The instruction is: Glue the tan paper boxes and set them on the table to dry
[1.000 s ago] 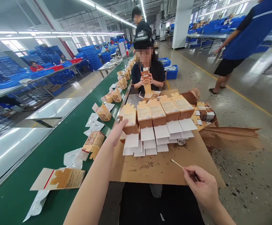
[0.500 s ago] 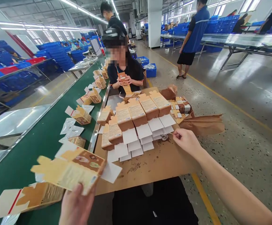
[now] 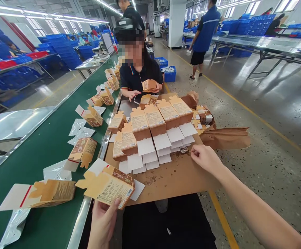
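My left hand (image 3: 105,216) grips an open-flapped tan and brown box (image 3: 111,186) near the front left corner of the cardboard surface (image 3: 181,176), thumb on its printed side. White flaps stick out at both its ends. At the right of the cardboard, my right hand (image 3: 204,157) pinches a thin stick, its tip at a small round container (image 3: 183,149). Beside that container rises a stack of similar boxes (image 3: 154,119), their white flaps hanging toward me.
Boxes and clear plastic bags (image 3: 58,171) lie along the green conveyor (image 3: 54,138) at left. Across the cardboard a person (image 3: 140,74) holds a box. Brown paper (image 3: 225,136) and a bag of flat cartons are at right. Another person (image 3: 206,27) stands farther back.
My left hand and its box have moved right, over the cardboard's edge. My right hand stays near the round container. The person opposite has lowered and turned their box.
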### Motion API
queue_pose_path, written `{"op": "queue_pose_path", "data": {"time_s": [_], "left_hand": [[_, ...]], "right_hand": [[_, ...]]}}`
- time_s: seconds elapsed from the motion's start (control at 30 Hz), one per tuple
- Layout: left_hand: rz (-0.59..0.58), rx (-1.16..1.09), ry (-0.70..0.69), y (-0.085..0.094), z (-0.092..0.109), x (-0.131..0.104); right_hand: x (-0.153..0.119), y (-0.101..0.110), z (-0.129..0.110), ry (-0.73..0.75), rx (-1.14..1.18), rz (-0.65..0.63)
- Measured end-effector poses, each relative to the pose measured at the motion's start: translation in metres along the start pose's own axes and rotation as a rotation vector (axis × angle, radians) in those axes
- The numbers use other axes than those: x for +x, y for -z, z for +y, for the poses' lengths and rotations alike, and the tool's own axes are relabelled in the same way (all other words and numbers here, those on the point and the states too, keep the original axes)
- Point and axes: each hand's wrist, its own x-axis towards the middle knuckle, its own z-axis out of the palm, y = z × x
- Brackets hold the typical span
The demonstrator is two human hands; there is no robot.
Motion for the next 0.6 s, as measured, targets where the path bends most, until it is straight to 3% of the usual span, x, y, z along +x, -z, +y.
{"op": "queue_pose_path", "data": {"time_s": [0.1, 0.2, 0.3, 0.37, 0.47, 0.6], "left_hand": [[0.057, -0.006, -0.063, -0.009, -0.012, 0.000], [0.088, 0.001, -0.088, -0.017, -0.019, -0.003], [0.083, 0.046, -0.123, -0.022, -0.017, -0.008], [0.074, 0.080, -0.139, -0.023, -0.015, -0.009], [0.050, 0.102, -0.137, -0.023, -0.017, -0.006], [0.082, 0.111, -0.134, -0.019, -0.027, 0.000]], "right_hand": [[0.012, -0.008, -0.001, -0.008, -0.023, -0.007], [0.012, -0.001, 0.002, -0.019, -0.031, -0.005], [-0.006, 0.012, 0.003, -0.032, -0.020, 0.035], [-0.025, 0.010, -0.005, -0.038, 0.037, 0.111], [-0.057, -0.024, -0.037, 0.002, 0.237, 0.177], [-0.089, -0.102, -0.102, 0.203, 0.476, 0.014]]}}
